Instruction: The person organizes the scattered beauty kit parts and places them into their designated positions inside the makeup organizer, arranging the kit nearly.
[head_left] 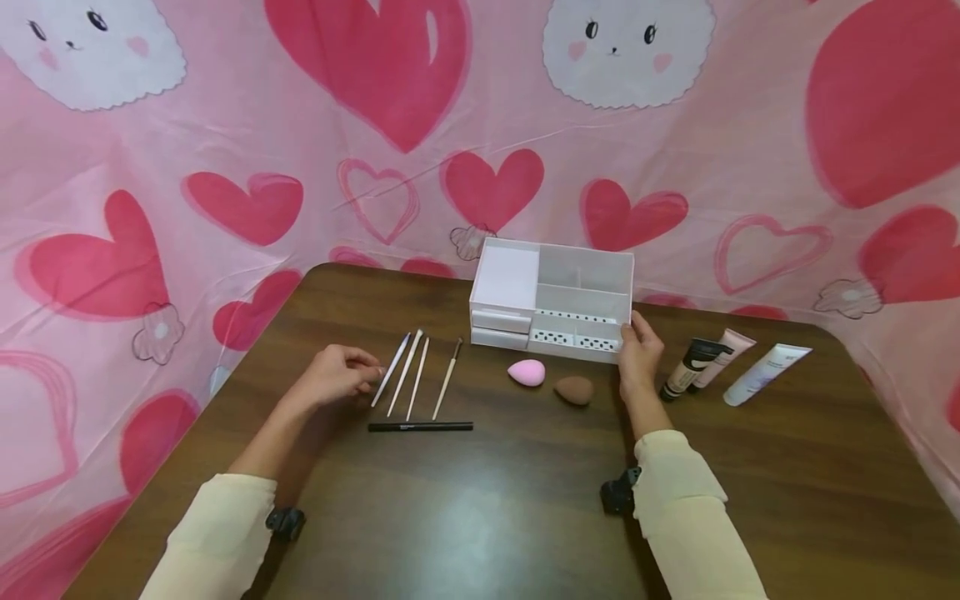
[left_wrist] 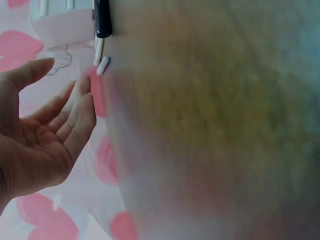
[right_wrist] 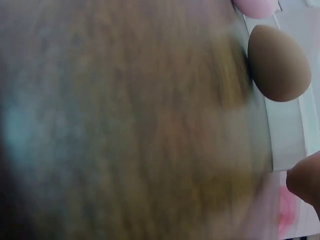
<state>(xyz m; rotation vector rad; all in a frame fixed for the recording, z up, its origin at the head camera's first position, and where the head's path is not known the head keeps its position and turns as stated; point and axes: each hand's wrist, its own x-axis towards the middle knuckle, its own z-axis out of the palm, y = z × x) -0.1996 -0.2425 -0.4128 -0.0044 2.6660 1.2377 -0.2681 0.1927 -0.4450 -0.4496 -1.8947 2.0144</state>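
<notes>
At the right front corner of a white makeup organizer [head_left: 506, 279], my right hand [head_left: 640, 354] holds the side, thumb toward the front. The right wrist view catches only its thumb [right_wrist: 304, 180] by the organizer's edge. My left hand [head_left: 337, 375] hovers beside a slim white stick with a blue end [head_left: 391, 371], its fingers loosely bent. In the left wrist view nothing lies between that hand's thumb and fingers. Several thin makeup brushes [head_left: 447, 379] lie right of the stick. A pink sponge [head_left: 527, 372] and a brown sponge [head_left: 574, 390] rest in front of the organizer.
A black pencil [head_left: 420, 427] lies crosswise in front of the brushes. To the right of my right hand are a black-capped tube [head_left: 684, 373], a pink tube [head_left: 723, 358] and a white tube [head_left: 765, 375]. A heart-patterned cloth [head_left: 525, 125] hangs behind the brown table [head_left: 480, 517].
</notes>
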